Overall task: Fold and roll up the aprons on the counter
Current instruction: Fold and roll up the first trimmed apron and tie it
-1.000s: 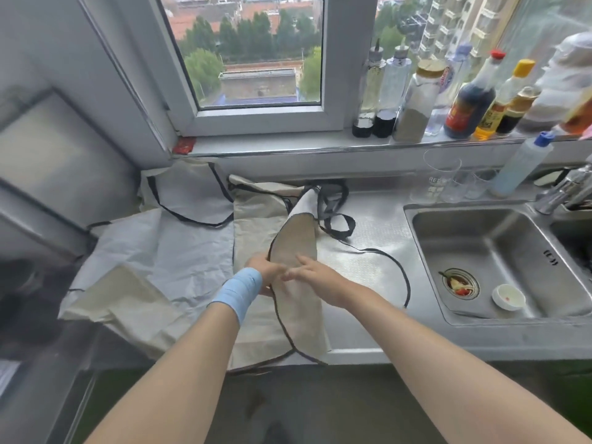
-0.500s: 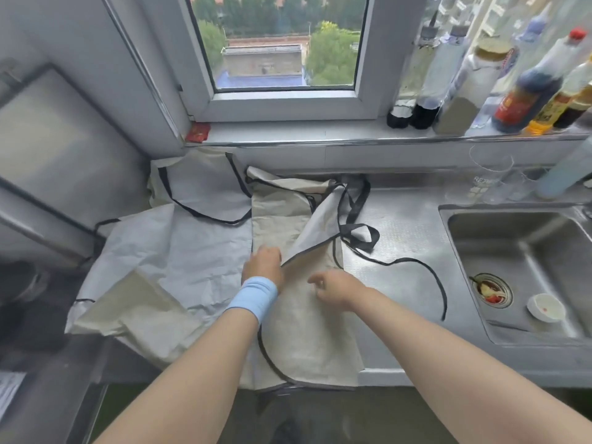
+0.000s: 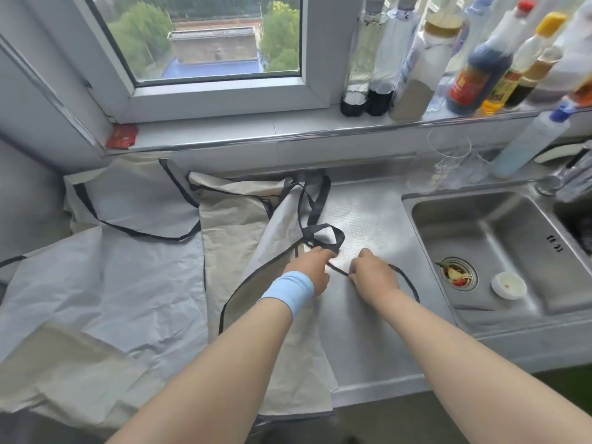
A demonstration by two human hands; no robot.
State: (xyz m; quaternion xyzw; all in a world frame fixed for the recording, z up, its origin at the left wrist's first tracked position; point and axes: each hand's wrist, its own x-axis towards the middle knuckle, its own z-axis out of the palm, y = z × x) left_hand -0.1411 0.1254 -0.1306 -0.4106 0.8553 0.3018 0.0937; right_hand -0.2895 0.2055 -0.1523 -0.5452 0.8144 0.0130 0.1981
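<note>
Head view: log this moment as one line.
stage: gathering strap | left hand: on strap | right hand: pinching strap | apron: half folded on counter | rolling: not started

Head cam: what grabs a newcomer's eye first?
Both hands, left and right, meet mid-counter, pinching a black strap of the beige apron. A second, paler apron lies spread to its left. Sauce bottles crowd the windowsill above the sink.
</note>
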